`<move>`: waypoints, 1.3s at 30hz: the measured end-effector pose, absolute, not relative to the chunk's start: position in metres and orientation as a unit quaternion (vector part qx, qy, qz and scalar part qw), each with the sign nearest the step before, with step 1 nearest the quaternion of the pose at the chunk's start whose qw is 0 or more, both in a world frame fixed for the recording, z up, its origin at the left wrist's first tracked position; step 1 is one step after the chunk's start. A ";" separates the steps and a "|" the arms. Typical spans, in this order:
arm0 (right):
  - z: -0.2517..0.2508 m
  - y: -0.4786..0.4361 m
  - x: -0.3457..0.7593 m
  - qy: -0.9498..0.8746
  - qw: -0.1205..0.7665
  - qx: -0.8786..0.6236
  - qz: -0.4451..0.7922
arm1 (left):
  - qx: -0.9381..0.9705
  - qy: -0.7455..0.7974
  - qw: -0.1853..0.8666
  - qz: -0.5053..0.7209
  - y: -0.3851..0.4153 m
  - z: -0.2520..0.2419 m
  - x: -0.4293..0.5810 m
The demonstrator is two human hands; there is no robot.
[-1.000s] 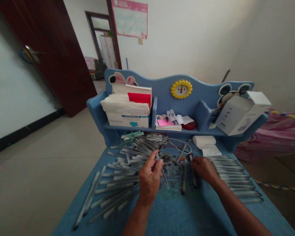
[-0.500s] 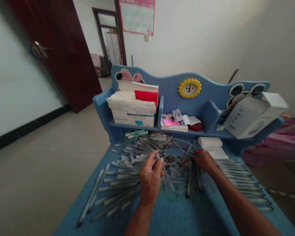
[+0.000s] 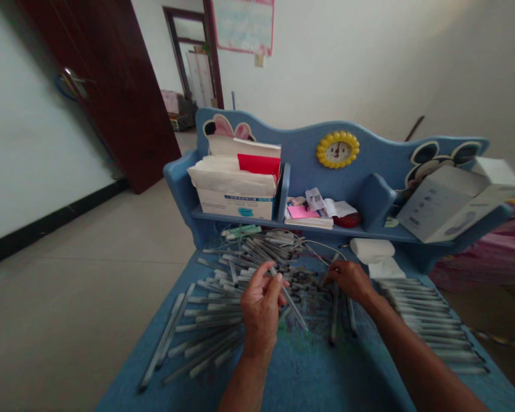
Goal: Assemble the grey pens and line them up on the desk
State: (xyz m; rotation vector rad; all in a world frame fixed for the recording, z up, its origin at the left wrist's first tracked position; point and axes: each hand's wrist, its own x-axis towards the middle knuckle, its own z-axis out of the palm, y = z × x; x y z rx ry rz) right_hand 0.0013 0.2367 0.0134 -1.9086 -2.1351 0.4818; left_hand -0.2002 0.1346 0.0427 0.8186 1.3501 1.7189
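My left hand (image 3: 261, 306) is closed, pinching a slim translucent pen (image 3: 295, 307) between thumb and fingers; the pen slants down to the right. To the right, my right hand (image 3: 349, 280) reaches over the desk, its fingertips pinched on a tilted grey pen (image 3: 332, 265). Just below that hand lie two dark-ended pens, one of them a grey pen (image 3: 334, 317). A loose pile of pens (image 3: 218, 306) spreads to the left of and behind my left hand. On the far right, a neat row of pens (image 3: 444, 329) lies side by side.
At the back of the blue desk (image 3: 309, 377), a shelf (image 3: 287, 134) holds a mask box (image 3: 236, 203), papers (image 3: 309, 220) and a tilted white box (image 3: 442, 203). A white paper roll (image 3: 372, 250) lies under the shelf. A thin cable (image 3: 321, 244) curves behind the pens.
My right hand has shifted slightly left, and its fingertips have come onto the tilted pen. My left hand keeps its pen in nearly the same place. The view has moved a little.
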 end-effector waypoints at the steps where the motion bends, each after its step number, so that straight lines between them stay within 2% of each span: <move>1: 0.015 0.236 -0.003 -0.734 0.116 -0.648 0.165 | 0.321 0.531 0.394 0.678 0.135 0.043 -0.200; 19: 0.019 0.262 -0.059 -0.782 0.082 -0.602 0.140 | 0.305 0.529 0.409 0.678 0.134 0.042 -0.201; 39: 0.012 0.292 -0.064 -0.758 0.034 -0.648 0.064 | 0.323 0.540 0.422 0.653 0.134 0.040 -0.199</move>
